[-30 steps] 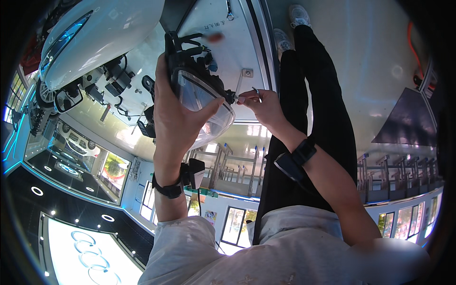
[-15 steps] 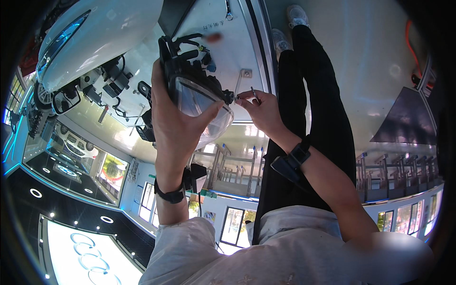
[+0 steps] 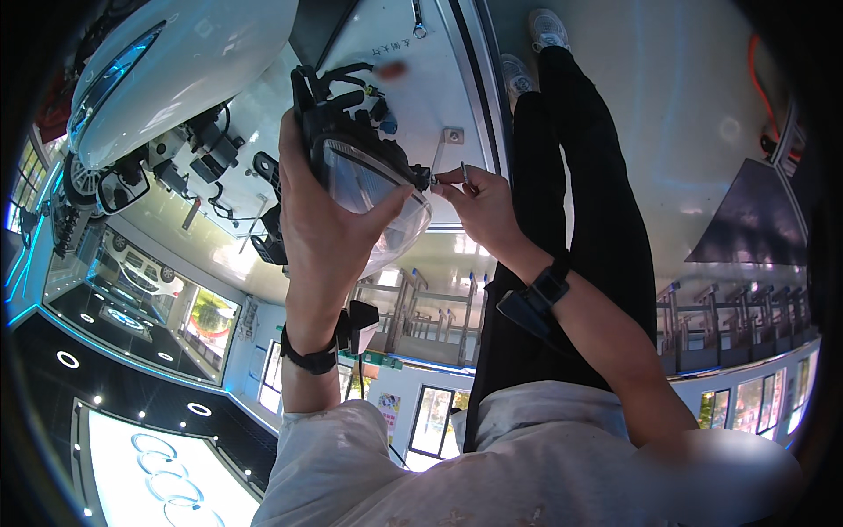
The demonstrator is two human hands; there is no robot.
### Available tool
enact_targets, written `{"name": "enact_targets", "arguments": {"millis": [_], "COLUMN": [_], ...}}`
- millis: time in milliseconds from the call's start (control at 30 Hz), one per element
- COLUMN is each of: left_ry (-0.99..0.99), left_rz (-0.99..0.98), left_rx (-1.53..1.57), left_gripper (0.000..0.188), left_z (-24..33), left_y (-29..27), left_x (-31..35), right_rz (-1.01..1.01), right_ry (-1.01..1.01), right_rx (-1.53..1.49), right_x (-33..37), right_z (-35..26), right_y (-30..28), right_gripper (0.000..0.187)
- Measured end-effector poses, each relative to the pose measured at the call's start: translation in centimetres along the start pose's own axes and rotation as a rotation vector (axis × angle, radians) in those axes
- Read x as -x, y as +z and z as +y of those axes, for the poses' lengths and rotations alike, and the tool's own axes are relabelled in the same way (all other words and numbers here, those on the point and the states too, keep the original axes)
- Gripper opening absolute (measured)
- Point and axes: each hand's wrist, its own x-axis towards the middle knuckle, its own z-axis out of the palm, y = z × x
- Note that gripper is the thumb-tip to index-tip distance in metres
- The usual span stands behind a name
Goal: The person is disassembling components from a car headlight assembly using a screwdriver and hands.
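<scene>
"Headlight (image 3: 364, 171) where?"
"Held at 11 o'clock by left hand (image 3: 325, 215), thumb on clear lens (image 3: 358, 184), other fingers mostly hidden behind."
"And right hand (image 3: 479, 206)?"
"At 1 o'clock, pinching a small part (image 3: 435, 181) between thumb and forefinger, just beside the headlight's black tab (image 3: 421, 178)."
"Spanner (image 3: 419, 21)?"
"Lying at 12 o'clock."

Pale floor (image 3: 680, 114) is reflecting light, metal racks (image 3: 736, 323) are standing near windows (image 3: 430, 422), daylight is coming through; round lamps (image 3: 68, 359) are glowing on black ceiling (image 3: 123, 379), big white panel (image 3: 112, 439) is shining.
</scene>
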Motion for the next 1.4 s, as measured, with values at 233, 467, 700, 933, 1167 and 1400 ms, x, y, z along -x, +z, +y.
{"name": "enact_targets", "arguments": {"millis": [233,467,700,933,1167,1400], "left_ry": [-0.015,-0.006,0.000,-0.011,-0.003,0.012], "left_rz": [-0.004,-0.013,-0.025,-0.065,-0.024,0.007], "left_rx": [-0.039,-0.009,-0.015,-0.080,-0.078,-0.148], "left_gripper": [0.108,0.108,0.109,0.110,0.108,0.110], "left_z": [0.2,0.0,-0.3,0.0,1.3,1.7], "left_y": [0.0,-0.2,-0.5,-0.4,-0.5,0.0], "left_x": [0.1,0.5,-0.2,-0.8,-0.3,0.5], "right_rz": [0.001,0.040,0.000,0.027,-0.013,-0.097], "right_ry": [0.168,0.137,0.216,0.261,0.259,0.073], "right_rx": [-0.018,0.007,-0.011,-0.169,-0.250,-0.116], "right_x": [0.6,0.8,0.5,0.9,0.2,0.9], "right_z": [-1.0,-1.9,-1.9,-1.9,-0.5,3.9], "right_y": [-0.1,0.3,0.0,0.3,-0.4,-0.3], "right_gripper": [0.014,0.013,0.014,0.017,0.020,0.022]}}
